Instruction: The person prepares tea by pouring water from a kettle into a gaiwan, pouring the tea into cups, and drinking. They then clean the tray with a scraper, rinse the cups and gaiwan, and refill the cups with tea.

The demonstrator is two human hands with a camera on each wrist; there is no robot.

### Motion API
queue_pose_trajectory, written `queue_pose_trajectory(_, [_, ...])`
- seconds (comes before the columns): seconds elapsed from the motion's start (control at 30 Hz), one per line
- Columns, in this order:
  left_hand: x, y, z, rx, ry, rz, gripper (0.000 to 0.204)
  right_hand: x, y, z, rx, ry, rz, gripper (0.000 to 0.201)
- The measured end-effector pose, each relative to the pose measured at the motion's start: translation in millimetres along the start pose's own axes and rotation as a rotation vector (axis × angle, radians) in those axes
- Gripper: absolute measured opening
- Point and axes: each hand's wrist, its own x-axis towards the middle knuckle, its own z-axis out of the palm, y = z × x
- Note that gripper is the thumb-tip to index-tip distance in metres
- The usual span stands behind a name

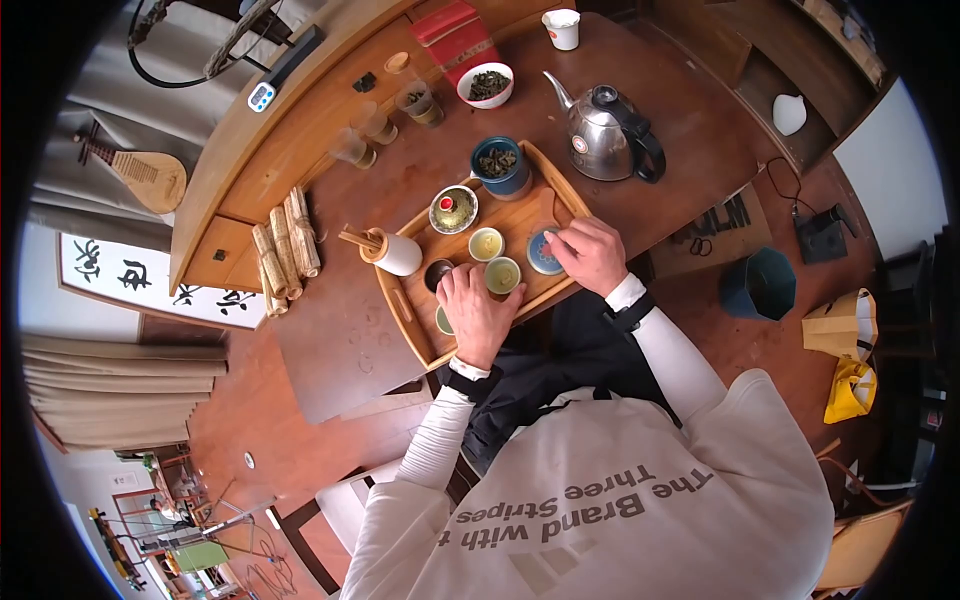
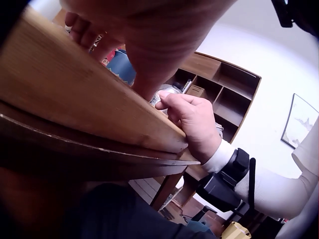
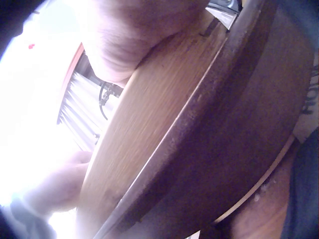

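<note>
Bracketing round pale-green ceramic cup (image 1: 503,277), left hand (image 1: 477,317); right hand (image 1: 593,257); can't tell either grip. Slatted-grey-brown table (image 1: 335,350), beige curtain (image 1: 125,385).

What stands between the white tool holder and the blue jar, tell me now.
A round patterned bowl topped with a red knob stands between the white tool holder and the blue jar; the head view shows it.
</note>
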Motion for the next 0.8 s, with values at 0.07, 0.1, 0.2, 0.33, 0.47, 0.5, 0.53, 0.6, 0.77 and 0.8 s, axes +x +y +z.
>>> queue_pose_trajectory(0.07, [-1, -3, 2, -0.015, 0.018, 0.016, 0.053, 0, 0, 0, -0.002, -0.015, -0.003, 0.019])
queue_pose_trajectory(0.1, [-1, -4, 4, -0.031, 0.034, 0.032, 0.052, 0, 0, 0, -0.002, -0.014, -0.005, 0.019])
queue_pose_trajectory(0.2, [1, 5, -10, -0.102, 0.071, 0.048, 0.053, 0, 1, 0, -0.001, -0.003, 0.01, 0.019])
queue_pose_trajectory(0.33, [19, 11, -31, -0.307, -0.023, -0.075, 0.054, 0, 2, 1, -0.015, 0.002, -0.005, 0.019])
queue_pose_trajectory(0.47, [73, 10, -36, -0.834, -0.115, -0.204, 0.055, 1, 0, 0, -0.004, 0.02, 0.001, 0.02])
queue_pose_trajectory(0.5, [87, 12, -36, -0.904, -0.092, -0.195, 0.055, 1, 1, 1, -0.009, 0.027, 0.001, 0.02])
queue_pose_trajectory(0.53, [101, 15, -38, -0.974, -0.07, -0.187, 0.054, -1, 2, 2, -0.008, 0.028, 0.005, 0.021])
queue_pose_trajectory(0.6, [129, 19, -48, -0.707, -0.097, -0.142, 0.051, -1, 1, 2, -0.009, 0.036, 0.013, 0.022])
queue_pose_trajectory(0.77, [171, 10, -23, -0.302, 0.021, 0.116, 0.055, 0, -1, -1, -0.026, 0.042, 0.005, 0.022])
queue_pose_trajectory(0.8, [175, 7, -18, -0.303, 0.019, 0.127, 0.055, 0, 0, 0, -0.033, 0.051, 0.008, 0.022])
